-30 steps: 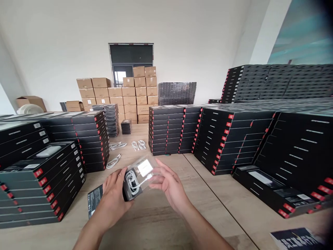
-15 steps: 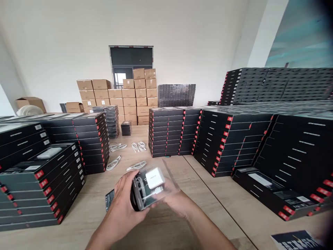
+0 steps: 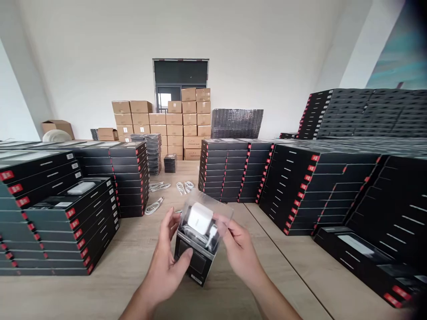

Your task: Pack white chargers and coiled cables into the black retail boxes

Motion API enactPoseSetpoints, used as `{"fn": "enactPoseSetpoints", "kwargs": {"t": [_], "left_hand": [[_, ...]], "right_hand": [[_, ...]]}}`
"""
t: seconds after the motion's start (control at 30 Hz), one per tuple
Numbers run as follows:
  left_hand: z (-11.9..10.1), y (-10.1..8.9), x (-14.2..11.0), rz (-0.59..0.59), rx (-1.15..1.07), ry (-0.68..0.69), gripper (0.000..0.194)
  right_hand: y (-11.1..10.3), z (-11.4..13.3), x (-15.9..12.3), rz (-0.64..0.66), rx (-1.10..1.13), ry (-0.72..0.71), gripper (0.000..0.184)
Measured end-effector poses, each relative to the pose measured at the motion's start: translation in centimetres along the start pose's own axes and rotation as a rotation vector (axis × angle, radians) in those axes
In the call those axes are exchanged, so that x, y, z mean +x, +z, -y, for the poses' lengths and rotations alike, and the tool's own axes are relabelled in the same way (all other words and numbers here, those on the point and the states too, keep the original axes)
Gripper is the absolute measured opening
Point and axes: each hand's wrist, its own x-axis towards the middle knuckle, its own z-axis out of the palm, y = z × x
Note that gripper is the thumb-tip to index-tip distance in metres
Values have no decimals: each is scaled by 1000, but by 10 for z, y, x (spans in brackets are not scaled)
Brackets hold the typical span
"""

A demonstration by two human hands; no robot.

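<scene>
Between my hands is a black charger box with a clear plastic cover, tilted above the table. Through the plastic show a white charger plug and a white cable. My left hand wraps the box's left side, its thumb lying across the black front. On the other side, my right hand pinches the right edge of the clear cover between thumb and fingers. Coiled white cables lie on the table beyond my left hand.
Stacked black boxes stand at the left, centre and right. One black box lies lower at the right. Brown cartons are piled by the back wall. A seam runs across the wooden table.
The box has turned more upright, so its black front now faces me. My right hand has come from behind the box to the cover's right edge. The view has swung slightly left.
</scene>
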Motion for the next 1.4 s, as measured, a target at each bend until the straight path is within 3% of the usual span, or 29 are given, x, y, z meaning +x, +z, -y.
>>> {"fn": "enactPoseSetpoints", "kwargs": {"t": [0.2, 0.3, 0.4, 0.5, 0.6, 0.67, 0.77, 0.9, 1.0, 1.1, 1.2, 1.4], "left_hand": [[-35, -22, 10, -135, 259, 323, 83], [-43, -29, 13, -84, 369, 378, 63], [-35, -31, 11, 54, 341, 318, 38], [-17, -26, 8, 159, 287, 167, 40], [-1, -18, 8, 102, 86, 12, 52], [6, -14, 9, 46, 4, -24, 47], [12, -12, 10, -14, 7, 3, 29], [15, -15, 10, 8, 135, 60, 12], [15, -16, 9, -3, 165, 92, 11], [14, -13, 7, -53, 24, 57, 7], [10, -11, 6, -58, -86, 15, 16], [3, -17, 9, -13, 60, 96, 19]], "right_hand": [[14, 23, -13, 171, -122, -120, 31], [19, 24, -15, 200, -129, -117, 30], [20, 19, -12, 100, -91, -51, 29], [17, 11, -9, -12, -34, 20, 28], [15, 1, -8, -53, 67, 3, 26], [12, -5, -9, -48, 88, -83, 22], [9, -10, -8, -24, -76, -234, 14], [6, -8, -7, 20, -231, -302, 11], [7, -5, -7, 4, -217, -312, 8], [10, -4, -10, -34, -155, -271, 8], [10, -1, -9, -40, -122, -226, 14], [7, 12, -5, 60, -186, -252, 10]]}}
